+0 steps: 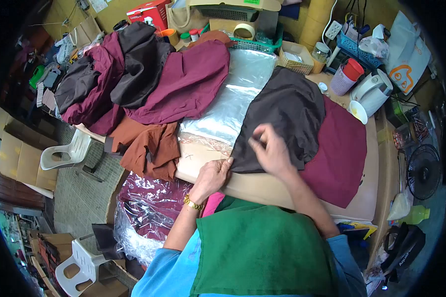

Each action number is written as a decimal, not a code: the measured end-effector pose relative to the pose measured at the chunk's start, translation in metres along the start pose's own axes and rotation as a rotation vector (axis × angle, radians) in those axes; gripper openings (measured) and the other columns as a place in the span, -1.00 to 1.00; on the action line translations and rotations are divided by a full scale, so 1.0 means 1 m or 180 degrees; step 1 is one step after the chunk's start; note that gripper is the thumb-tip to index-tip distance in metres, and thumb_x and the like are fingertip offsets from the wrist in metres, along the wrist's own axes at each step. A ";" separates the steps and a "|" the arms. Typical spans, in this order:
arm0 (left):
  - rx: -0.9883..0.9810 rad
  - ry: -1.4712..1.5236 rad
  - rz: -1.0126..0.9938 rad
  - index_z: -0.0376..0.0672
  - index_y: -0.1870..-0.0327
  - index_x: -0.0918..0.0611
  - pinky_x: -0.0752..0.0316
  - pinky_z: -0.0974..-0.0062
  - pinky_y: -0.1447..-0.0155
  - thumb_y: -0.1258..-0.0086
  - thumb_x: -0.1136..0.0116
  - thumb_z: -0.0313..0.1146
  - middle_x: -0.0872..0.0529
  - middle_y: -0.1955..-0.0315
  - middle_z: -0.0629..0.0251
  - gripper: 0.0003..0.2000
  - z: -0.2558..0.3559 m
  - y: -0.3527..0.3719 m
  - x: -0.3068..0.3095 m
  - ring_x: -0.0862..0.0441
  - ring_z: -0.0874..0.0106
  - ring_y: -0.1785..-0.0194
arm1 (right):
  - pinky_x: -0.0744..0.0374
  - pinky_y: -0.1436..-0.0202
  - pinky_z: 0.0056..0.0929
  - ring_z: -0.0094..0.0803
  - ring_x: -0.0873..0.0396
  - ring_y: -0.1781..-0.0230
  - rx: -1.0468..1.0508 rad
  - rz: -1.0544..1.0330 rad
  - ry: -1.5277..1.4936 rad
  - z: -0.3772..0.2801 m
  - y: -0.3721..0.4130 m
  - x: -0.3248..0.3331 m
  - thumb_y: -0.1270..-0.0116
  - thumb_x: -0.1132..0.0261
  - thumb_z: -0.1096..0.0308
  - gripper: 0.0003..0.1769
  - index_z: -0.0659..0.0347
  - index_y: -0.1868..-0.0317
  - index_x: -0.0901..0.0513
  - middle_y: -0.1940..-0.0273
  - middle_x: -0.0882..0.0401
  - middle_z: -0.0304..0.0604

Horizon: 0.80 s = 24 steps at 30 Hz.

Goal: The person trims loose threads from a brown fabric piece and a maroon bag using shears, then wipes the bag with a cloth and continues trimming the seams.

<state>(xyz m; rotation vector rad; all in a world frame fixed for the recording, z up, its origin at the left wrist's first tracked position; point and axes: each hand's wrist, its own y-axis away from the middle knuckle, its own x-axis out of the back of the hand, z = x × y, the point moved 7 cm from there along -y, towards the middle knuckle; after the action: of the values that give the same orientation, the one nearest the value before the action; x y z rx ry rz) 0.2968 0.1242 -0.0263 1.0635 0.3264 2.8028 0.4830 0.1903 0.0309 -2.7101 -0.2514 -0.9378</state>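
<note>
- While the left hand [213, 174] rests at the near left corner of the black cloth [285, 111], its fingers are bent and lie close together; whether they pinch the edge or only press on it, I cannot tell.
- Above the same cloth is the right hand [271, 151], a little blurred, half closed, with the thumb near the bent forefinger; it is not clear if it touches the cloth or has hold of something small.
- Under the black cloth, part of the maroon cloth [339, 153] is hidden; only its right side shows.
- On the left, the clear plastic [233, 94] shines strongly, so its layers are hard to separate by eye.
- The person's lower body is covered by the green cloth [265, 252], cut off at the bottom.
- The black cloth lies on the counter [255, 187], between the plastic and the maroon cloth. It looks thin and matt, mostly spread out, with soft wrinkles and a rounded far end.
</note>
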 end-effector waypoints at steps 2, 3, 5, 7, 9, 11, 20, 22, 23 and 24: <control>0.0061 0.0163 0.0232 -0.31 0.25 -0.73 -0.55 0.14 0.04 -0.63 0.06 -0.01 -0.74 0.37 -0.14 -0.50 -0.009 0.005 0.014 -0.73 -0.03 0.20 | -0.58 0.16 -0.04 0.10 -0.67 0.26 0.0200 -0.0045 0.0138 0.019 0.026 -0.026 -0.30 -0.41 0.34 -0.64 0.16 -0.03 -0.48 0.30 -0.66 0.07; 0.0096 0.0327 0.0476 -0.31 0.19 -0.73 -0.56 0.17 0.03 -0.62 0.05 -0.01 -0.74 0.32 -0.18 -0.51 -0.015 0.007 0.026 -0.74 -0.02 0.16 | -0.58 0.18 -0.04 0.09 -0.67 0.27 0.0209 -0.0094 0.0228 0.033 0.033 -0.032 -0.29 -0.40 0.37 -0.64 0.17 -0.03 -0.48 0.30 -0.66 0.06; 0.0204 0.0293 0.0862 -0.28 0.15 -0.72 -0.57 0.18 0.03 -0.62 0.03 -0.06 -0.74 0.37 -0.12 -0.57 -0.043 0.008 0.048 -0.73 0.04 0.19 | -0.58 0.19 -0.03 0.08 -0.67 0.28 0.0264 -0.0076 0.0188 0.040 0.038 -0.026 -0.28 -0.39 0.41 -0.65 0.17 -0.03 -0.48 0.31 -0.66 0.05; 0.0107 0.0754 0.1266 -0.28 0.12 -0.67 -0.58 0.25 0.11 -0.59 -0.08 -0.19 -0.70 0.36 0.02 -0.70 -0.070 0.011 0.068 -0.66 0.16 0.37 | -0.58 0.21 -0.03 0.06 -0.67 0.29 0.0310 -0.0052 0.0151 0.041 0.041 -0.025 -0.27 -0.38 0.44 -0.65 0.18 -0.02 -0.48 0.32 -0.66 0.04; -0.1126 -0.0397 0.2792 -0.30 0.03 -0.58 -0.57 0.35 0.21 -0.55 -0.18 -0.29 -0.64 0.16 0.11 -0.78 -0.040 0.033 0.093 -0.56 0.34 0.47 | -0.57 0.23 -0.05 0.04 -0.67 0.31 0.0316 -0.0024 0.0152 0.041 0.041 -0.023 -0.26 -0.35 0.48 -0.66 0.18 -0.02 -0.48 0.35 -0.65 0.01; -0.0967 -0.0061 0.2555 -0.33 -0.14 -0.50 -0.57 0.41 0.22 -0.52 -0.22 -0.31 -0.56 -0.09 0.07 -0.67 -0.036 0.033 0.089 -0.61 0.41 0.38 | -0.55 0.27 -0.11 0.00 -0.65 0.36 0.0385 0.0086 0.0075 0.040 0.041 -0.023 -0.26 -0.36 0.51 -0.68 0.20 0.00 -0.49 0.39 -0.62 0.00; -0.0504 0.0624 -0.0027 -0.38 -0.02 -0.65 -0.51 0.49 0.20 -0.45 -0.29 -0.25 -0.67 0.47 0.33 -0.67 0.020 -0.010 -0.014 -0.53 0.52 0.45 | -0.53 0.24 -0.15 -0.03 -0.65 0.33 0.0246 0.0266 -0.0196 0.051 0.039 -0.021 -0.39 -0.31 0.46 -0.76 0.23 0.00 -0.48 0.37 -0.61 0.02; -0.0424 0.0584 0.0060 -0.34 0.29 -0.77 -0.51 0.53 0.25 -0.46 -0.25 -0.32 -0.70 0.55 0.33 -0.76 0.008 -0.005 -0.004 -0.55 0.61 0.43 | -0.55 0.21 -0.08 0.05 -0.66 0.28 0.0209 0.0262 -0.0271 0.050 0.037 -0.018 -0.37 -0.30 0.47 -0.74 0.22 -0.03 -0.47 0.33 -0.64 0.06; -0.0327 0.0653 -0.0128 -0.34 0.18 -0.77 -0.51 0.55 0.26 -0.46 -0.25 -0.35 -0.74 0.49 0.29 -0.80 -0.002 -0.004 -0.001 -0.57 0.65 0.40 | -0.56 0.19 -0.09 0.06 -0.67 0.24 -0.0005 0.0003 -0.0212 0.048 0.035 -0.019 -0.38 -0.31 0.46 -0.69 0.20 -0.08 -0.48 0.27 -0.66 0.08; -0.0264 0.0784 -0.0107 -0.33 0.19 -0.76 -0.50 0.56 0.27 -0.47 -0.25 -0.37 -0.73 0.50 0.31 -0.81 -0.008 -0.001 0.003 -0.56 0.65 0.39 | -0.57 0.16 -0.09 0.08 -0.68 0.19 -0.0211 -0.0260 -0.0153 0.043 0.033 -0.019 -0.38 -0.32 0.44 -0.65 0.17 -0.13 -0.48 0.21 -0.68 0.10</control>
<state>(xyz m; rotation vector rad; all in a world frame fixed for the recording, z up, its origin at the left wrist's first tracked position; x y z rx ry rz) 0.2893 0.1244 -0.0301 0.6902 0.2463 2.8914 0.5011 0.1703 -0.0196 -2.8050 -0.3492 -0.9194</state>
